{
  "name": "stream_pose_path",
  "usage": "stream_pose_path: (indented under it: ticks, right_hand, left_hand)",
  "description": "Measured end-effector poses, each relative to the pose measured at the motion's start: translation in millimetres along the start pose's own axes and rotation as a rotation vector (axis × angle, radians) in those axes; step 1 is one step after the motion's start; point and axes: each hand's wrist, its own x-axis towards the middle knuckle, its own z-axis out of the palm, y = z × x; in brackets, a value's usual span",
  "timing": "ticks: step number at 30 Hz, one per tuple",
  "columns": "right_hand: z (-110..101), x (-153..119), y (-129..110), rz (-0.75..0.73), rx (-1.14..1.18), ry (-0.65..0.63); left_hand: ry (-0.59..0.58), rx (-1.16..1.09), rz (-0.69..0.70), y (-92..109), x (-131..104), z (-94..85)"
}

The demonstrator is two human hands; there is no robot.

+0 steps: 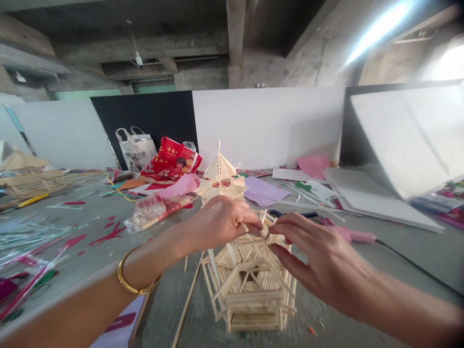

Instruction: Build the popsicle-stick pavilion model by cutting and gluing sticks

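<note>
A pavilion model of thin wooden sticks (253, 295) stands on the table in front of me, with a many-sided base, railings and slatted floor. My left hand (224, 222) reaches over its far side, fingers closed on a short wooden stick (245, 227) whose end shows beneath them. My right hand (315, 256) comes in from the right, its fingertips and thumb around the top of the model's frame near the left fingertips. Exactly where the fingertips meet is partly hidden. Behind my left hand stands a pointed stick roof (219, 169).
A pink glue gun (357, 236) with a black cord lies right. White boards (384, 198) lean behind it. A clear plastic packet (145, 212), a red bag (172, 162) and a white bag (137, 150) are left. A long stick (188, 304) lies beside the model. Another stick model (29, 179) stands far left.
</note>
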Motion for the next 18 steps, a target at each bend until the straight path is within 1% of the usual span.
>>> stream_pose_path:
  ticks: [4, 11, 15, 17, 18]
  right_hand:
    - [-0.4, 0.5, -0.3, 0.01, 0.02, -0.022]
    - [-3.3, 2.7, -2.8, 0.004, -0.013, -0.022]
    - [-1.2, 6.3, -2.8, 0.0, -0.031, -0.013]
    - [-1.2, 8.1, -3.1, -0.002, -0.031, -0.016]
    - [-2.5, 8.3, -3.1, -0.002, -0.027, -0.016]
  left_hand:
    - [0.003, -0.001, -0.006, -3.4, 1.4, 1.3]
    - [0.021, -0.04, -0.023, -6.8, -0.3, 3.2]
    - [0.024, -0.055, -0.029, -6.3, -0.5, 5.8]
    - [0.038, -0.072, -0.039, -5.1, -0.8, 5.0]
    - [0.064, -0.081, -0.05, -4.7, -1.6, 3.4]
